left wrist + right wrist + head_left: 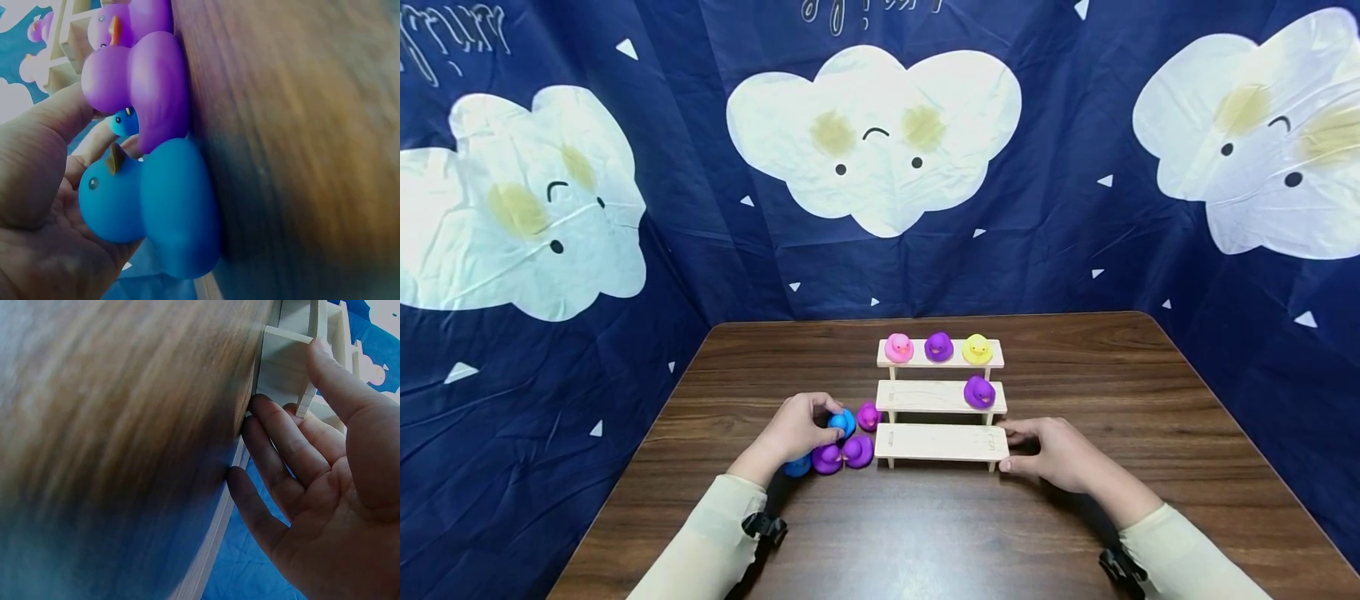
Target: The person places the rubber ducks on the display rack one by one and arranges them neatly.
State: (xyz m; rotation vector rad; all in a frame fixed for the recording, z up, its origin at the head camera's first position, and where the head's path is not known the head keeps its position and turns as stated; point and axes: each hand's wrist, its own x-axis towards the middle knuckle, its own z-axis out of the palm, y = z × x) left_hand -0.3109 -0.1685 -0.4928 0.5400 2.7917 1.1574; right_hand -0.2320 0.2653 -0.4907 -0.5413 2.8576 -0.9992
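My left hand (793, 429) pinches a small blue rubber duck (842, 423) between thumb and fingers, low over the table. Below it are two purple ducks (857, 451) and another blue duck (797, 467); this second blue duck (181, 206) fills the front of the left wrist view. A magenta duck (868, 417) sits beside a three-step wooden stand (940, 442). Around the right end of the stand's lowest step, my right hand (1056, 454) holds on, thumb at the front and index finger behind. In the right wrist view its other fingers (259, 506) are spread near the tabletop.
On the stand's top step sit a pink duck (898, 348), a purple duck (938, 347) and a yellow duck (977, 349). One more purple duck (980, 392) is at the middle step's right end. A blue cloud-print cloth (880, 275) surrounds the brown wooden table (940, 533).
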